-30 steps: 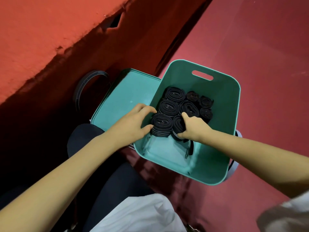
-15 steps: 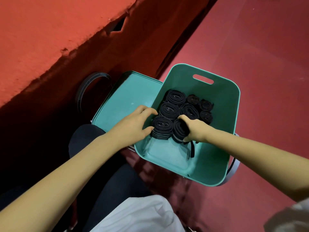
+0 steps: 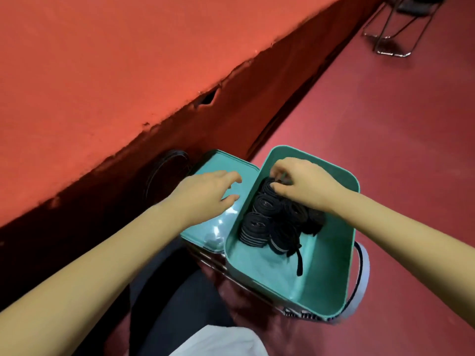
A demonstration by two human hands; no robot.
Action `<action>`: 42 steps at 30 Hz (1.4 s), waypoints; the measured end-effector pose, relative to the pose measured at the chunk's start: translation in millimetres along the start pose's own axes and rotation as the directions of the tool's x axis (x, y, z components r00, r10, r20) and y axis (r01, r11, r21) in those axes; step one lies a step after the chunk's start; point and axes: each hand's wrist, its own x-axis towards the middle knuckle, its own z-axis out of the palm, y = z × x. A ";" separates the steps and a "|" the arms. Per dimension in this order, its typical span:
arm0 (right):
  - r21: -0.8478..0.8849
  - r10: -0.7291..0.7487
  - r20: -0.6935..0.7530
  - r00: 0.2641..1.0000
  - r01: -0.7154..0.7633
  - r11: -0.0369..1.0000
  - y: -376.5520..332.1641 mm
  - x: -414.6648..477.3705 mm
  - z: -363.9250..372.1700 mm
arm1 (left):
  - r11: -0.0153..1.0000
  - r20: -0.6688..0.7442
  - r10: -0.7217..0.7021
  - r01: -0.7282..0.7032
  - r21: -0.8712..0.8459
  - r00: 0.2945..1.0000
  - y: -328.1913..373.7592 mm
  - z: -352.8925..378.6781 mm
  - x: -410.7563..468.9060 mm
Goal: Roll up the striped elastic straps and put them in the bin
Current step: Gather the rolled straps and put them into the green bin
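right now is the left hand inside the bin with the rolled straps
No, the left hand hangs over the flat teal piece beside the bin; only the right hand reaches among the rolled straps inside.

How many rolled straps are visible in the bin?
6 rolled straps, all in the bin: three along its left wall, three beside them; the right hand may hide more.

A dark red floor is bordered on the left by a raised orange-red ledge. A teal bin is placed near the ledge, and a flat teal piece touches its left wall; what lies beneath them is hidden. Metal chair legs are planted well apart, top right. A dark looped strap is propped in the ledge's shadow.
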 end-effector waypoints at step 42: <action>-0.161 -0.863 0.169 0.476 0.877 0.452 -673.0 77.2 117.2 | 0.268 -0.287 -0.912 0.955 0.126 0.294 -287.4 -104.2 -546.7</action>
